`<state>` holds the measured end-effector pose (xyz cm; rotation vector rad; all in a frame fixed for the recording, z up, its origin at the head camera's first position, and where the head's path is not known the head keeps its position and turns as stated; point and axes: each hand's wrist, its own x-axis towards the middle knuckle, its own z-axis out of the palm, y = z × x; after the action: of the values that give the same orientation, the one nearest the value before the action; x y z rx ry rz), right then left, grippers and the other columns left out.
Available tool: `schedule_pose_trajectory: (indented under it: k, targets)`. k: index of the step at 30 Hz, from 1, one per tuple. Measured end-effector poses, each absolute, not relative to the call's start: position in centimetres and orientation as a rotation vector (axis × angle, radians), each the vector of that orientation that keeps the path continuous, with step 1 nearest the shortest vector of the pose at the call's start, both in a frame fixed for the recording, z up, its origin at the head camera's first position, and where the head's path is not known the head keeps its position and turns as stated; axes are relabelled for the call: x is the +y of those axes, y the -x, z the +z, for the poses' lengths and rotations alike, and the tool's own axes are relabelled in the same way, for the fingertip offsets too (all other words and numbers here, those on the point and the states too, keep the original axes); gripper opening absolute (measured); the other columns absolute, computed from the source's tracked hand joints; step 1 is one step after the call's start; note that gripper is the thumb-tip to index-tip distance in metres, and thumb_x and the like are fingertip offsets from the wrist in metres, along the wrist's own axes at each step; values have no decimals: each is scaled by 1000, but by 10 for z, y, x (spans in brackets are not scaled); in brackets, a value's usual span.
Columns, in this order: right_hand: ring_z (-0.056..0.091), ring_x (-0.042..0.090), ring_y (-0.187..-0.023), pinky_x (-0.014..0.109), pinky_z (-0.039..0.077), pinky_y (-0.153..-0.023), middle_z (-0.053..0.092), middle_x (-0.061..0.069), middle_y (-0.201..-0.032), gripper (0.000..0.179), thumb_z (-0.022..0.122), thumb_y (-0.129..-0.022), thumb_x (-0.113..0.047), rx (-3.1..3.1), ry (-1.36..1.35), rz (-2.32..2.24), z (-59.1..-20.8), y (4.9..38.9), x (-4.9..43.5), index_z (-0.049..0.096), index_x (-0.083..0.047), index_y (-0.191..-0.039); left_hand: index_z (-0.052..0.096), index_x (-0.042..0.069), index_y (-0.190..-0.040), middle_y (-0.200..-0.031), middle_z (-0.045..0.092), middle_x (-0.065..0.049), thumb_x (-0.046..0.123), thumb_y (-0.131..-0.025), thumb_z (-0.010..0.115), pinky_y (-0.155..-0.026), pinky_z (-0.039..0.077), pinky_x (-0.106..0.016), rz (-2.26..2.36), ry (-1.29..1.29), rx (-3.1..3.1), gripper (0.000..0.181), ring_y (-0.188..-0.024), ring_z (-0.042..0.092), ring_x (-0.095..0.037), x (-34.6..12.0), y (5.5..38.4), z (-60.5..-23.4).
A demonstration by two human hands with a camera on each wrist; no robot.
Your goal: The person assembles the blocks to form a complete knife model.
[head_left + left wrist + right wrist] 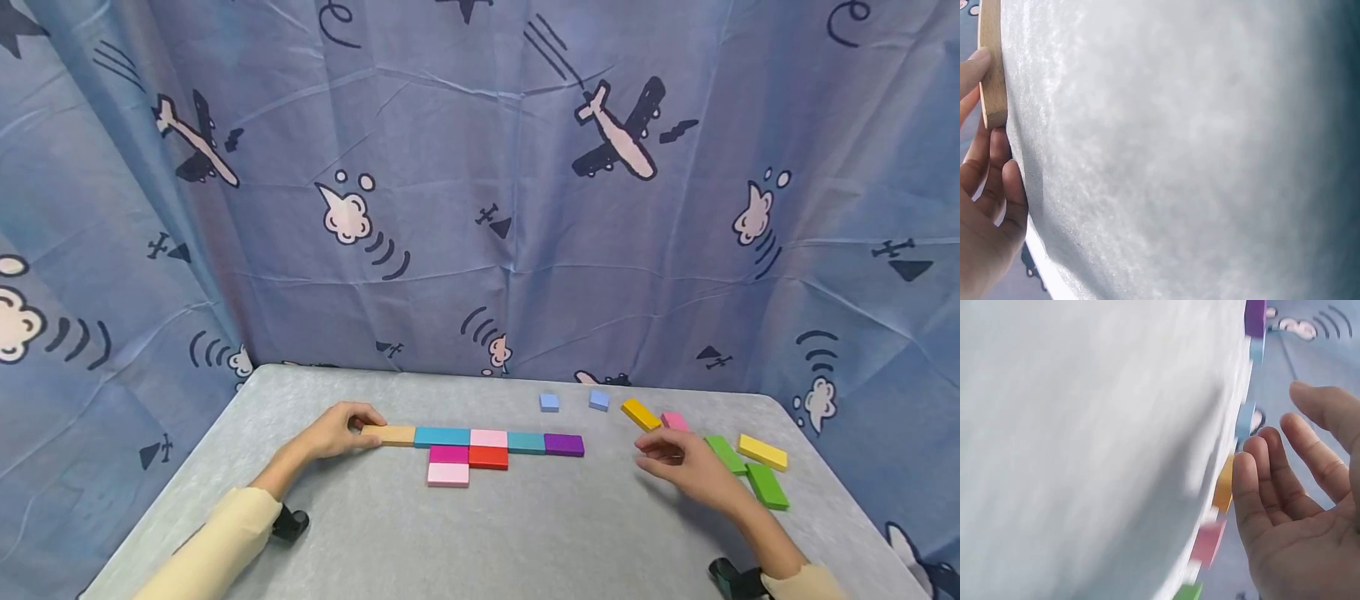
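A natural wood block forms the left end of a row, and my left hand pinches it between thumb and fingers. To its right run a long teal block, a light pink block, a shorter teal block and a purple block. Below touch a magenta block, a red block and another light pink block. My right hand hovers at the right, fingers loosely bent, holding nothing. In the left wrist view the wood block lies against my fingertips.
Two small light blue blocks lie behind the row. Around my right hand are a yellow block, a pink block, two green blocks and another yellow block. A patterned curtain hangs behind the grey table.
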<state>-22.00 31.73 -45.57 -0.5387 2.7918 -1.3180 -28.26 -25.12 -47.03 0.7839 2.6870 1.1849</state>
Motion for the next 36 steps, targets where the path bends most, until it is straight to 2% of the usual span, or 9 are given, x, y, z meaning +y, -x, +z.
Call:
schedule_pose_trajectory:
  k: [4, 10, 17, 27, 32, 36]
  targets:
    - [65, 14, -86, 26, 55, -76, 69, 7, -102, 27, 77, -92, -11, 2858, 435, -1268, -455, 212, 339, 70, 4, -114, 76, 4, -105, -100, 71, -4, 8, -87, 82, -79, 50, -39, 1188, -781, 2687, 19, -87, 61, -21, -253, 282, -471]
    - [63, 12, -84, 24, 54, -72, 68, 12, -105, 30, 78, -91, -12, 2947, 292, -1193, -453, 200, 366, 69, 5, -114, 76, 6, -105, -101, 71, -3, 8, -88, 81, -81, 50, -38, 1181, -765, 2689, 19, -89, 61, -20, -254, 282, -472]
    - [64, 8, -79, 25, 54, -67, 68, 9, -97, 33, 81, -89, -13, 3052, 128, -1083, -452, 191, 394, 69, 8, -112, 76, 6, -105, -101, 71, -2, 9, -87, 81, -81, 50, -37, 1181, -770, 2689, 18, -90, 61, -21, -254, 283, -474]
    - [65, 14, -79, 26, 55, -64, 69, 12, -98, 43, 80, -91, -22, 3040, -47, -994, -448, 185, 435, 66, 12, -115, 76, 5, -104, -100, 72, -3, 9, -88, 81, -81, 51, -38, 1179, -771, 2697, 18, -89, 62, -20, -252, 283, -471]
    - [64, 15, -78, 26, 54, -62, 69, 14, -97, 51, 82, -89, -29, 3057, -130, -976, -451, 182, 448, 66, 13, -113, 76, 4, -104, -100, 72, -5, 7, -87, 81, -80, 51, -39, 1202, -778, 2681, 18, -88, 62, -21, -252, 282, -470]
    - [66, 23, -81, 32, 56, -63, 68, 18, -98, 62, 85, -84, -36, 3047, -206, -963, -456, 183, 452, 64, 15, -113, 76, 4, -104, -100, 72, -2, 8, -87, 81, -81, 52, -37, 1198, -787, 2685, 18, -89, 62, -19, -253, 283, -471]
